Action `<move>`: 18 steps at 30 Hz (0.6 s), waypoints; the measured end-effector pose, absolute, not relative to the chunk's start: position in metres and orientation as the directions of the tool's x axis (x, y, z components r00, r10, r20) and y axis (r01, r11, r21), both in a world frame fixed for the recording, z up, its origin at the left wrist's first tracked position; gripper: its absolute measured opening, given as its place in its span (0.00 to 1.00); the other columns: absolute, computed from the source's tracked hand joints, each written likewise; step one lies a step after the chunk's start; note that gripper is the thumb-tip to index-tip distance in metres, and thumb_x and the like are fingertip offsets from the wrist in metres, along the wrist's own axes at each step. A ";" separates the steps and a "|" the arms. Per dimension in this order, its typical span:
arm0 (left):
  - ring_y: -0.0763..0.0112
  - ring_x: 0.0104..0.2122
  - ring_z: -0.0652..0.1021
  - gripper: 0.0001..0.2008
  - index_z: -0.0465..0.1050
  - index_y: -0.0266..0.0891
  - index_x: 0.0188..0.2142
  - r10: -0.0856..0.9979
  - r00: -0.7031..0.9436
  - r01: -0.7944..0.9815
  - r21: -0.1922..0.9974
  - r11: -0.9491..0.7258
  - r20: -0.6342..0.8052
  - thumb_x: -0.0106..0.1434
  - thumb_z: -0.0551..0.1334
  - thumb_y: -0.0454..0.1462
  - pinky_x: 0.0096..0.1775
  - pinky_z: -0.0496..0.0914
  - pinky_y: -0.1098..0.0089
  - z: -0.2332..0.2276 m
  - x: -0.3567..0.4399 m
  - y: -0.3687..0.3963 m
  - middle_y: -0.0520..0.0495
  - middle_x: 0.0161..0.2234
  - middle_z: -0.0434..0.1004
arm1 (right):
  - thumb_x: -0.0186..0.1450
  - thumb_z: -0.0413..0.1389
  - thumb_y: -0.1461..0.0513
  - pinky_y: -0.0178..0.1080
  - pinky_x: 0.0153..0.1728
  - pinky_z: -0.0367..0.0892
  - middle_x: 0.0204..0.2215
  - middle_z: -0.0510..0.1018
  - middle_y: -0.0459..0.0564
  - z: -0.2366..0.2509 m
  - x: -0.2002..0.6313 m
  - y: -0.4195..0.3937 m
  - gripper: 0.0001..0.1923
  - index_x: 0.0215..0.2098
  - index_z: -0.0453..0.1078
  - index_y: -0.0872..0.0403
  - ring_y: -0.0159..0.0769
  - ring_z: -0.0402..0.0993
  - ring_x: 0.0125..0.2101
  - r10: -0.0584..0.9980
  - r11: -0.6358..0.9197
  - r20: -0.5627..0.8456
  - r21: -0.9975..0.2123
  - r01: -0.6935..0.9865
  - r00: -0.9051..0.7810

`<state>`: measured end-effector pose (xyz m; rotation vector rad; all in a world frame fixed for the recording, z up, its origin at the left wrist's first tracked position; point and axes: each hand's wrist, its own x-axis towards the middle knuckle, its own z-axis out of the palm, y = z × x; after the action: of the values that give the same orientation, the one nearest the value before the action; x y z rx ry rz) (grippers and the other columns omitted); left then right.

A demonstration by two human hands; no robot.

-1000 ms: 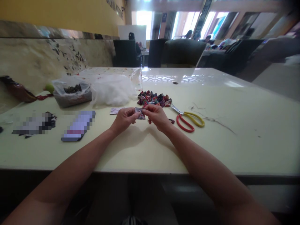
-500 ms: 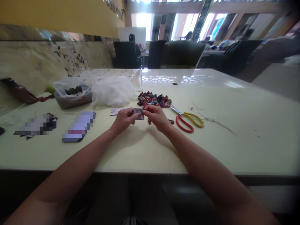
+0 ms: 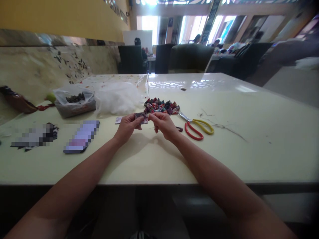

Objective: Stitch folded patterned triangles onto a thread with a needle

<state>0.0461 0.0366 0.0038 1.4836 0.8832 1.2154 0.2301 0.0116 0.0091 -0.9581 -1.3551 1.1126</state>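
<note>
Cloth (image 3: 144,117) was around mid-frame, pinched in the left hand (image 3: 126,127); right hand (image 3: 163,125) was just beside it, couldn't really tell if its fingers were gripping anything. Scissors (image 3: 193,128) lay right of centre, puffy bits (image 3: 161,106) slightly higher up.

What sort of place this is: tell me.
Probably a shared indoor space used for craft work: scissors and a cluster of patterned fabric pieces lie on the table, with other people beyond.

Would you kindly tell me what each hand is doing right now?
Left hand: closed, holding a small patterned cloth piece.
Right hand: closed in a pinch; anything held cannot be told.
</note>
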 end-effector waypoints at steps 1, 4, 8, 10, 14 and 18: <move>0.73 0.26 0.75 0.18 0.82 0.38 0.32 0.940 0.217 -0.051 0.965 -0.258 0.262 0.54 0.76 0.50 0.32 0.76 0.70 0.003 0.046 0.037 0.48 0.29 0.81 | 0.59 0.67 0.42 0.30 0.13 0.60 0.17 0.60 0.36 0.009 0.230 0.011 0.25 0.27 0.72 0.54 0.23 0.57 0.16 0.968 0.227 0.230 -0.973 -0.048 -0.101; 0.74 0.26 0.75 0.18 0.81 0.37 0.31 0.937 0.181 -0.046 0.954 -0.297 0.300 0.55 0.75 0.50 0.31 0.76 0.70 0.000 0.046 0.039 0.49 0.28 0.80 | 0.56 0.69 0.44 0.29 0.13 0.60 0.19 0.63 0.37 0.008 0.228 0.012 0.24 0.28 0.73 0.54 0.22 0.58 0.17 0.969 0.201 0.204 -0.979 -0.034 -0.141; 0.74 0.25 0.76 0.17 0.80 0.37 0.31 0.921 0.170 -0.022 0.935 -0.353 0.351 0.58 0.74 0.49 0.30 0.76 0.71 -0.003 0.045 0.041 0.50 0.27 0.79 | 0.56 0.68 0.47 0.30 0.13 0.60 0.20 0.67 0.38 0.003 0.227 0.014 0.20 0.29 0.74 0.55 0.22 0.60 0.17 0.966 0.192 0.192 -0.981 -0.017 -0.170; 0.74 0.25 0.76 0.17 0.81 0.37 0.32 0.917 0.163 -0.017 0.930 -0.368 0.365 0.58 0.74 0.50 0.30 0.76 0.71 -0.004 0.046 0.040 0.50 0.27 0.80 | 0.56 0.68 0.48 0.30 0.13 0.60 0.20 0.67 0.38 0.002 0.227 0.015 0.19 0.29 0.74 0.56 0.22 0.60 0.17 0.966 0.195 0.196 -0.980 -0.022 -0.170; 0.74 0.25 0.76 0.17 0.81 0.37 0.33 0.910 0.157 0.003 0.921 -0.390 0.384 0.59 0.73 0.49 0.30 0.76 0.70 -0.004 0.048 0.038 0.49 0.28 0.80 | 0.56 0.67 0.49 0.29 0.13 0.60 0.20 0.66 0.38 0.002 0.226 0.014 0.18 0.27 0.73 0.55 0.22 0.59 0.18 0.962 0.202 0.209 -0.978 -0.056 -0.177; 0.73 0.24 0.76 0.16 0.79 0.37 0.30 0.908 0.149 0.033 0.916 -0.400 0.391 0.60 0.73 0.49 0.31 0.76 0.70 -0.005 0.049 0.036 0.50 0.25 0.78 | 0.54 0.68 0.49 0.29 0.14 0.60 0.19 0.65 0.37 0.002 0.224 0.014 0.19 0.25 0.70 0.54 0.22 0.58 0.17 0.967 0.182 0.192 -0.981 -0.070 -0.166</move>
<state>0.0495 0.0357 -0.0052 1.6148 0.9278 1.3591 0.2241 0.0141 0.0020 -0.9424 -1.3765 1.2149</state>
